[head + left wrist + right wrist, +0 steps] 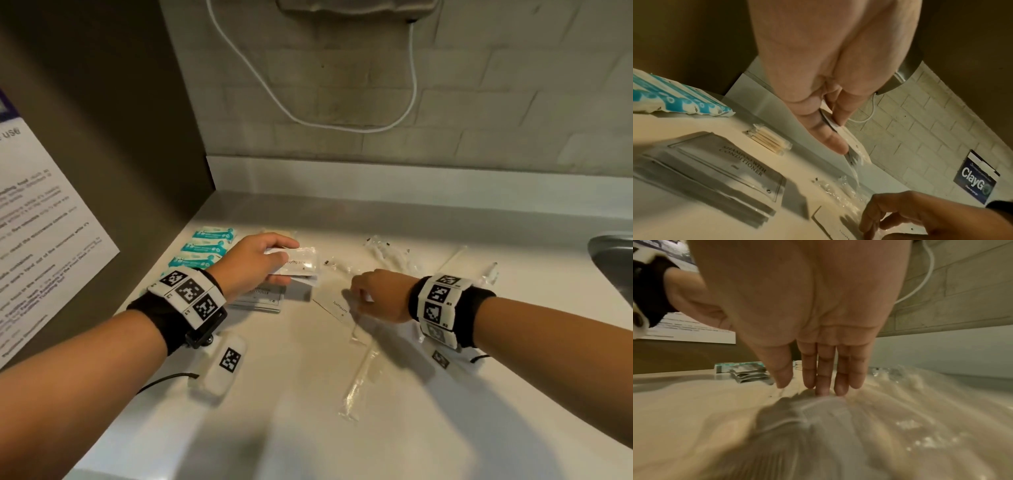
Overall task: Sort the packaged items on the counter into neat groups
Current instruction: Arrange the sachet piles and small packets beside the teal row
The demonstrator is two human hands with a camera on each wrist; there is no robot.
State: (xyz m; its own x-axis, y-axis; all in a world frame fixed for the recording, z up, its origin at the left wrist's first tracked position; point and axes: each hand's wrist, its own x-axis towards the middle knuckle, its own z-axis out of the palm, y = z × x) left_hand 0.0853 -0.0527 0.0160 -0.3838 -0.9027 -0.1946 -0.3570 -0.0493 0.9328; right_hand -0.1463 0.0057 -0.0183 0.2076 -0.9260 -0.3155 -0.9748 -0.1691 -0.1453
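My left hand grips a small stack of white toothpaste sachets between thumb and fingers, a little above the counter. In the left wrist view the thumb and a finger pinch their edge. My right hand reaches down with straight fingers, whose tips press on another white toothpaste sachet lying flat on the counter. Grey shampoo-with-conditioner sachets sit stacked below my left hand. Three teal-and-white packets lie in a row at the far left.
Clear-wrapped small items lie scattered at the back right, and a long clear-wrapped stick in front. A pack of wooden sticks lies by the back wall. A steel sink is at the right. A brown side wall bounds the left.
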